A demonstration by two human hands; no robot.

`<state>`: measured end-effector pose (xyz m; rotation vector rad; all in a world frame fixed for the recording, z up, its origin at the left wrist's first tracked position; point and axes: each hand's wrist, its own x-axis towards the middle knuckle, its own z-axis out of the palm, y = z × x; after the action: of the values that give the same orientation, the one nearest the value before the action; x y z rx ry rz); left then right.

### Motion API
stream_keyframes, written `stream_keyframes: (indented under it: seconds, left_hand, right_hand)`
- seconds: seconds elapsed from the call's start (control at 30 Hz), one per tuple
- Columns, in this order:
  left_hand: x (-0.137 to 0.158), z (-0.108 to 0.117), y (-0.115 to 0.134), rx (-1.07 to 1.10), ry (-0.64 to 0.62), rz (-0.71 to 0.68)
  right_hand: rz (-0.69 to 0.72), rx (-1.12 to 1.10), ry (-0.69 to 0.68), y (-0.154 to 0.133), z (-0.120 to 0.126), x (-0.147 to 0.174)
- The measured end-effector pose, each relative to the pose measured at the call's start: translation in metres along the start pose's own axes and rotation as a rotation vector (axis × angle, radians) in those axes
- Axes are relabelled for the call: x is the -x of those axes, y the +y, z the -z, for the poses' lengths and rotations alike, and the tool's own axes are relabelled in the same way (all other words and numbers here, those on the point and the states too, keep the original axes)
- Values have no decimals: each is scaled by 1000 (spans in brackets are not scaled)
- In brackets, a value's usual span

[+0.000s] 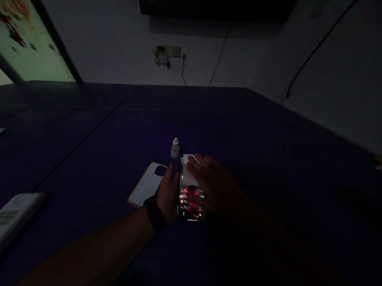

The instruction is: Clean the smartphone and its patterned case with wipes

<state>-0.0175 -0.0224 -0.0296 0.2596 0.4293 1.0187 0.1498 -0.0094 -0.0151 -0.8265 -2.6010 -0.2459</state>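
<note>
Phone (187,206): screen up toward the table's (242,133) near edge; cannot tell if raised.
Left hand (169,196): closed around its left edge, apparently steadying it.
Right hand (213,183): fingers outstretched, flat on the sheet (186,176), likely keeping it against the screen.
Bottle (175,150): upright beyond, probably for easy reach.

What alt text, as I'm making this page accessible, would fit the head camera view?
A left hand holds a glowing smartphone in dim light; the right hand rests on a white sheet over the phone's upper half. On the dark blue surface, a phone case lies to the left and a dropper bottle stands beyond.
</note>
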Motion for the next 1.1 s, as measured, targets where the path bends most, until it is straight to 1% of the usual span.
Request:
stream_keyframes:
  seconds: [0.03,0.13,0.2,0.27,0.37,0.47,0.53,0.6,0.67,0.73,0.83,0.97,1.0,1.1]
  left_hand:
    - [-1,1,0,6,8,0]
    - [-2,1,0,55,71,-7]
    - [-1,-1,1,75,104,-27]
    - [0,-4,1,63,116,-26]
    - [2,-7,1,26,111,22]
    - [1,-4,0,25,87,-21]
    - [-1,-2,0,13,76,-32]
    - [-2,-2,-1,-3,83,3]
    - [-2,-2,-1,1,88,28]
    - [-1,-3,-1,17,94,23]
    - [-1,-4,-1,27,121,8]
    - [-3,-4,-1,9,109,26]
    - [-3,-4,0,6,98,31]
    - [-2,-5,0,25,109,22]
  right_hand:
    - [9,-12,-2,0,-1,0]
    - [99,-89,-9,-4,-5,0]
    - [122,-117,15,-7,-8,-1]
    - [83,-105,27,-7,-9,-2]
    - [42,-94,4,-5,-8,-1]
    - [59,-107,14,-6,-7,0]
    - [26,-90,39,-6,-7,-1]
    - [-31,-65,41,-5,-5,-2]
    - [-57,-56,21,-5,-4,-2]
    - [-18,-73,3,-5,-4,-2]
    - [63,-103,14,-6,-7,-2]
    - [-6,-82,48,-3,-7,0]
    - [-2,-85,51,-3,-6,1]
    - [80,-123,51,-4,-6,2]
